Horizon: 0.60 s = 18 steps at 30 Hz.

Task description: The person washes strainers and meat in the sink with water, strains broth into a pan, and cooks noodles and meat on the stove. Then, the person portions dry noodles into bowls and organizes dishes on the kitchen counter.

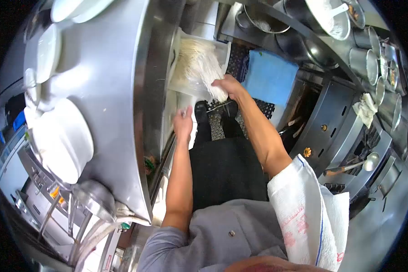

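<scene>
My right hand (231, 86) is closed around one end of a bundle of pale, thin noodles (208, 75). The strands hang over the front of an open drawer-like white bin (182, 86), with more of them lying inside it. To the left, my left hand (182, 123) is held just in front of the bin, apart from the noodles. Its fingers are curled in, and whatever they may hold is hidden.
A steel counter (113, 104) with stacked white bowls (61, 140) and a metal strainer (95, 199) runs along my left. On the right are a blue lid or board (269, 75), a stove (324, 122), a ladle (371, 162) and several metal pots (365, 63). A white towel (308, 213) covers my right upper arm.
</scene>
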Available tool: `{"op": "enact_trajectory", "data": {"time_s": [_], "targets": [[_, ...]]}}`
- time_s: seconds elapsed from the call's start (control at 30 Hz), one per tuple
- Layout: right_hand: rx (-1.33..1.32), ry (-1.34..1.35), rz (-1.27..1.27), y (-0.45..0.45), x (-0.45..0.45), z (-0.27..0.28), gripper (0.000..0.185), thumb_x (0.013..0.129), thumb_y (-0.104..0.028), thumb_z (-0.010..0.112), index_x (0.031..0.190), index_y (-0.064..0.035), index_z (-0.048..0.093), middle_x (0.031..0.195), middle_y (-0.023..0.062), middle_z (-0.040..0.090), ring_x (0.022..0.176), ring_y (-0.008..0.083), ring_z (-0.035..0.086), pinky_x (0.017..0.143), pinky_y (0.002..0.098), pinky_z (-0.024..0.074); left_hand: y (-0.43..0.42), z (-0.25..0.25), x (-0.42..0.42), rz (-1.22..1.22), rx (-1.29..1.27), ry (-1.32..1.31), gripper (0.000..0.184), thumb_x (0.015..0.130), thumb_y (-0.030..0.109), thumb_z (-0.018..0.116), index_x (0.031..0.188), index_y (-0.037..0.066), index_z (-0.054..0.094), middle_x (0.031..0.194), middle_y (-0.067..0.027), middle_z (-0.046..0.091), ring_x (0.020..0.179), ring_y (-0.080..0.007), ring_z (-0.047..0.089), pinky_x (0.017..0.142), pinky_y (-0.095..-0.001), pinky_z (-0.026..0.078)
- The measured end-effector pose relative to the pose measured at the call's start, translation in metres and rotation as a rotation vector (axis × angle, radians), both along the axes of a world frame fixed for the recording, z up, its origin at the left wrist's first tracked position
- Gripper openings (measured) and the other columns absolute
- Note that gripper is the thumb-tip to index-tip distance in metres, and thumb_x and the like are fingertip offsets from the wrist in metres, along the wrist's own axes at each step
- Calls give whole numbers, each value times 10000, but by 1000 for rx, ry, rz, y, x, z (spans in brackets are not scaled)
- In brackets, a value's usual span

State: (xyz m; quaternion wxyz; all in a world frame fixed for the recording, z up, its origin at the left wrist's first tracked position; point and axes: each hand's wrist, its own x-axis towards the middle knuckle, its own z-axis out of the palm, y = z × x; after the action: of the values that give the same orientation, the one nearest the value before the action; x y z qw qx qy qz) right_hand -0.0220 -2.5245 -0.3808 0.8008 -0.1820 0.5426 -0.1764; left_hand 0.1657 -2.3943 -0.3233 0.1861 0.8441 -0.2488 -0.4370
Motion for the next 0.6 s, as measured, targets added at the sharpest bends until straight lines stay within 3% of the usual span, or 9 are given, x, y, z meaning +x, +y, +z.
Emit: {"op": "enact_trajectory", "data": {"time_s": [0.03,0.07,0.1,0.13,0.17,0.37,0.47,0.57,0.6], "targets": [[-14,58,23,5,-3,4,478,704,-51,677,1133,101,532,1040,188,621,853,245,632,763,334,512,24,-12,6,-55,-2,-50,467,823,362,639,1087,-22,601,1050,-231,614,1011,-364,575,891,-397,422],[-255,299,260,6,-5,8,493,667,-65,686,1120,77,551,1040,176,626,834,244,629,749,336,504,33,1,6,-102,11,-62,479,815,373,639,1082,-23,602,1057,-250,603,1023,-386,560,893,-411,420],[-351,448,333,11,-8,-25,510,644,-81,688,1119,55,560,1030,154,638,822,243,626,740,336,497,38,19,1,-143,15,-90,491,807,384,638,1078,-24,602,1063,-268,592,1035,-409,545,895,-425,417],[-375,484,214,10,-5,-2,503,650,-61,685,1130,28,565,1026,136,642,850,242,625,773,339,496,39,41,-6,-183,11,-140,493,805,383,638,1080,-24,599,1063,-269,587,1036,-409,544,898,-428,417],[-376,376,91,14,-7,-36,519,647,-26,678,1148,26,551,1024,134,640,888,237,622,806,339,494,41,62,-12,-213,9,-196,496,802,382,638,1081,-25,596,1062,-271,582,1036,-409,542,900,-430,417],[-237,147,15,-2,-17,121,477,670,28,662,1128,24,529,1011,123,630,864,221,624,790,336,499,45,165,-18,-367,-201,-188,460,818,344,640,1086,-26,585,1024,-225,589,926,-364,601,838,-403,470],[-294,154,50,3,-36,195,456,670,36,660,1108,19,532,1014,114,629,878,211,621,793,330,491,25,254,-2,-246,-321,330,329,869,253,615,1104,23,601,985,-87,639,852,-159,618,770,-289,481],[-444,164,87,1,-33,291,431,676,36,657,1089,20,535,1020,107,627,888,193,617,798,322,484,-1,329,33,-17,-541,504,222,888,157,592,1066,25,605,943,-62,638,816,-113,597,764,-251,473],[-531,97,72,-4,-27,316,426,676,16,677,1079,36,540,984,115,631,850,187,615,783,313,488,-11,348,51,-22,-492,349,219,900,165,573,1056,15,603,910,-49,629,794,-103,583,766,-247,466]]}}
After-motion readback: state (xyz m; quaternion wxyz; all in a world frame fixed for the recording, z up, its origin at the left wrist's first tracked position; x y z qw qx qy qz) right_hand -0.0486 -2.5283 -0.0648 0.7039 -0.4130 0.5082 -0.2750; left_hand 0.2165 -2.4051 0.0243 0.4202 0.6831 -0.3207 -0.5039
